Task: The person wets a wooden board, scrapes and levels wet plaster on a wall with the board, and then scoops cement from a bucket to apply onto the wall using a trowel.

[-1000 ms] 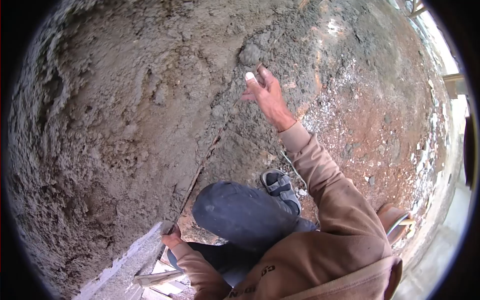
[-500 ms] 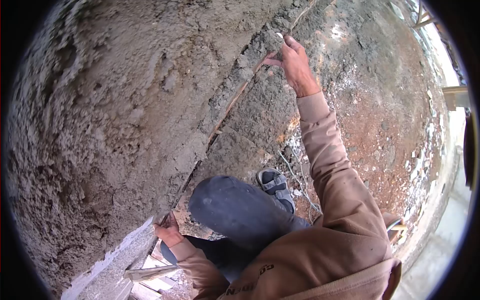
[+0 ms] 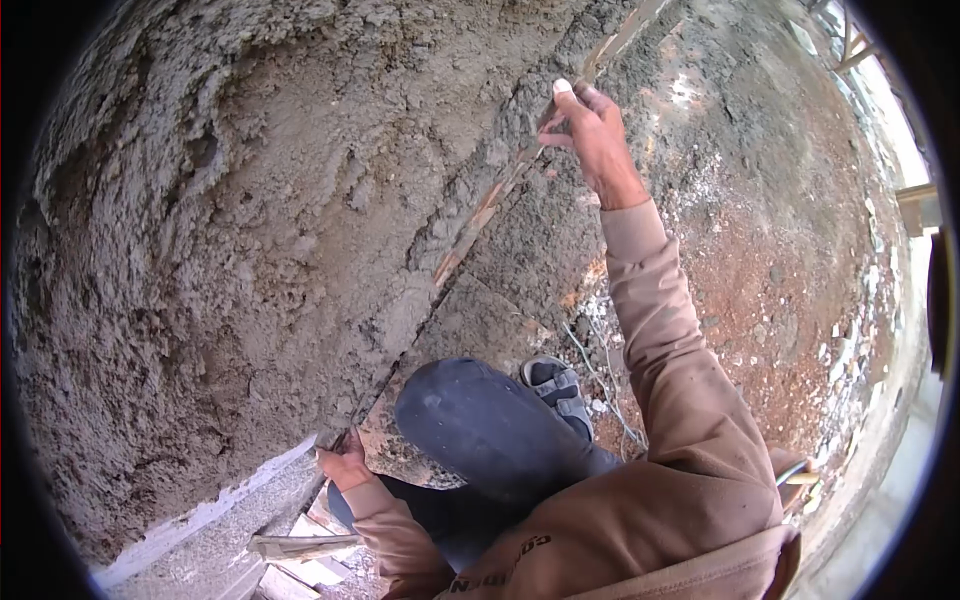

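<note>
A long, thin wooden strip (image 3: 468,238), smeared with wet mortar, runs diagonally along the lower edge of a rough mortar-coated wall (image 3: 260,250). At its lower left part, my left hand (image 3: 345,462) is closed around the strip close to the wall's pale bottom edge. Farther up the strip, my right hand (image 3: 596,145) grips it between thumb and fingers, with the thumb side against the wall. Some of the fingers of both hands are hidden by the strip and the hands themselves.
Below me the ground (image 3: 760,260) is dirt with mortar droppings and white bits. A thin wire or twig (image 3: 600,375) lies beside my sandalled foot (image 3: 557,390). A piece of wood (image 3: 305,545) sits at lower left, and a timber end (image 3: 918,208) juts in at right.
My view has shifted slightly. Both hands stay on the strip; more of its face shows now, and the thumb side of my right hand is more extended.
</note>
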A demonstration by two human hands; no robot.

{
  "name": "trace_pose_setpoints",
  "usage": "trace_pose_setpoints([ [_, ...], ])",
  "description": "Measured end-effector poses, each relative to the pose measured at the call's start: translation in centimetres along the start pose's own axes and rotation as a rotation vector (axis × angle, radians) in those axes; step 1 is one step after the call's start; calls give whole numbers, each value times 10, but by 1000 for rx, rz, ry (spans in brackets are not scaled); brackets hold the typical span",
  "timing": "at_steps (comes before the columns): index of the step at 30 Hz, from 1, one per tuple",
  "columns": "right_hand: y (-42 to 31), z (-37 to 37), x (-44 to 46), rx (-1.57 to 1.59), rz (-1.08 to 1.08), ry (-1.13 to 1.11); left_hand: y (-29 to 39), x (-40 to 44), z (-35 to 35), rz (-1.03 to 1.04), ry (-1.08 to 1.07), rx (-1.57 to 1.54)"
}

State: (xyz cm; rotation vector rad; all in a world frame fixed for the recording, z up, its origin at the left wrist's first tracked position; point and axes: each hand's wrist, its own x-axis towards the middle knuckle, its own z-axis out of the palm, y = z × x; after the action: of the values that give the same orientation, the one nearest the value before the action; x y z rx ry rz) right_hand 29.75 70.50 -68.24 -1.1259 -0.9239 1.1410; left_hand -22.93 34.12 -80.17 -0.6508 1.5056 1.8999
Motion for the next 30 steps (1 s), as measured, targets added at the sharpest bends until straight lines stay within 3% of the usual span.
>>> trace_pose_setpoints([
  [3,-3,1,0,5,-3,-16,-9,-23,12,36,-20,4],
  [7,6,7,-15,-27,10,-10,-7,7,-13,44,-141,-167],
  [11,26,22,-53,-4,9,16,-6,43,-53,182,-95,-110],
  [14,45,16,-88,-181,168,159,-11,13,-50,259,-34,-58],
  [16,111,-20,-94,-659,99,105,-10,21,-57,252,-95,51],
  [18,192,-50,-106,-1275,-222,253,-14,24,-67,215,-186,137],
  [19,224,-61,-115,-1466,-331,357,-40,134,-131,477,-257,438],
  [20,251,-66,-126,-1494,-342,397,-46,105,-115,366,-94,305],
  [21,225,-54,-133,-1094,99,194,-50,70,-95,272,81,135],
  [22,195,-38,-142,-768,559,140,-55,32,-73,208,257,-43],
  [24,213,-45,-139,-522,672,139,-40,-1,-51,238,41,-102],
  [27,200,-27,-141,-394,574,73,-31,-16,-35,457,132,-21],
  [30,197,-21,-121,-396,657,55,-25,-62,-25,445,25,-121],
])
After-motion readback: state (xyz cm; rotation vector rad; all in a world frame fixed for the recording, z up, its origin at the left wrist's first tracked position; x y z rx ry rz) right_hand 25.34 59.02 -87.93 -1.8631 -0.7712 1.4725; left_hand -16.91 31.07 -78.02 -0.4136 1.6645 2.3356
